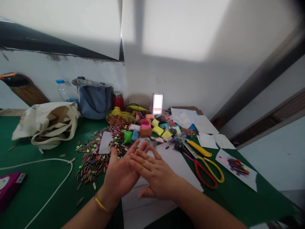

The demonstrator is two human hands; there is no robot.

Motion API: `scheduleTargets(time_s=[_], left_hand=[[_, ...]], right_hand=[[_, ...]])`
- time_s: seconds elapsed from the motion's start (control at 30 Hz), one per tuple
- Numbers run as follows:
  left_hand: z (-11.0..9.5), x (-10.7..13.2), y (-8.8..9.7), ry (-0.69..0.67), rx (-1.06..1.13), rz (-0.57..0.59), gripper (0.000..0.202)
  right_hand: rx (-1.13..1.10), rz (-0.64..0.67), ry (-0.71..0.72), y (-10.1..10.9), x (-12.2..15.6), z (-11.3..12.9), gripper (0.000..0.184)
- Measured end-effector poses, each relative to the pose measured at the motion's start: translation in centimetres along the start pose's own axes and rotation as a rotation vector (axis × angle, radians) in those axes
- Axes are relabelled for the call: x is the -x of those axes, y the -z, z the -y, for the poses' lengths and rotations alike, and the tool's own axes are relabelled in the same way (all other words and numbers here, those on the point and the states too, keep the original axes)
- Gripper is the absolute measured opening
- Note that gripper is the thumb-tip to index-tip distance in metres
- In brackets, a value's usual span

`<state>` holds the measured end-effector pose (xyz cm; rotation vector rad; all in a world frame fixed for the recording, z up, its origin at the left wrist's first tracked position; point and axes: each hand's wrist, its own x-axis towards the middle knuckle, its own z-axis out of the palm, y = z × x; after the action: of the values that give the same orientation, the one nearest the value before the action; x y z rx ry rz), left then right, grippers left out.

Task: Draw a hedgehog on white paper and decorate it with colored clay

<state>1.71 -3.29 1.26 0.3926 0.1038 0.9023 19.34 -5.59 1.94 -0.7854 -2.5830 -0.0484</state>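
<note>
My left hand (pixel 119 175) is turned palm up above the green table (pixel 35 187), fingers stretched towards the pile of clay packets. My right hand (pixel 154 171) lies flat across its fingers, palm down, fingers extended. Whatever may be pressed between the two palms is hidden. A gold bangle (pixel 101 204) sits on my left wrist. Under both hands lies a white paper sheet (pixel 176 162). Just beyond the fingertips are small coloured clay packets (pixel 152 128) in green, yellow, pink and blue.
Sunflower seeds with tiny coloured clay balls (pixel 95 156) spread to the left. Red and yellow scissors (pixel 205 168) and a yellow utility knife (pixel 199 148) lie right. A cream tote bag (pixel 47 124), blue bag (pixel 94 98), bottle (pixel 65 90) and white cord (pixel 54 190) occupy the left.
</note>
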Motion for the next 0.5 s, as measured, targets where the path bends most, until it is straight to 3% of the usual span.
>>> scheduleTargets(time_s=[0.1, 0.17, 0.33, 0.43, 0.5], left_hand=[[-0.3, -0.2, 0.7, -0.072, -0.068, -0.085, 0.082], [0.7, -0.3, 1.0, -0.031, -0.073, -0.095, 0.083], [2.1, 0.0, 0.8, 0.132, 0.028, -0.03, 0.083], [0.7, -0.1, 0.6, 0.01, 0.02, -0.041, 0.086], [-0.2, -0.3, 0.6, -0.075, -0.02, -0.13, 0.085]], right_hand=[[-0.029, 0.062, 0.131, 0.1, -0.7, 1.6, 0.085], [-0.03, 0.064, 0.166, -0.2, -0.9, 2.0, 0.085], [0.011, -0.019, -0.028, -1.0, -0.1, 0.0, 0.096], [0.004, 0.001, -0.029, -0.6, 0.0, -0.3, 0.093], [-0.018, 0.044, 0.053, -0.3, -0.3, 0.5, 0.087]])
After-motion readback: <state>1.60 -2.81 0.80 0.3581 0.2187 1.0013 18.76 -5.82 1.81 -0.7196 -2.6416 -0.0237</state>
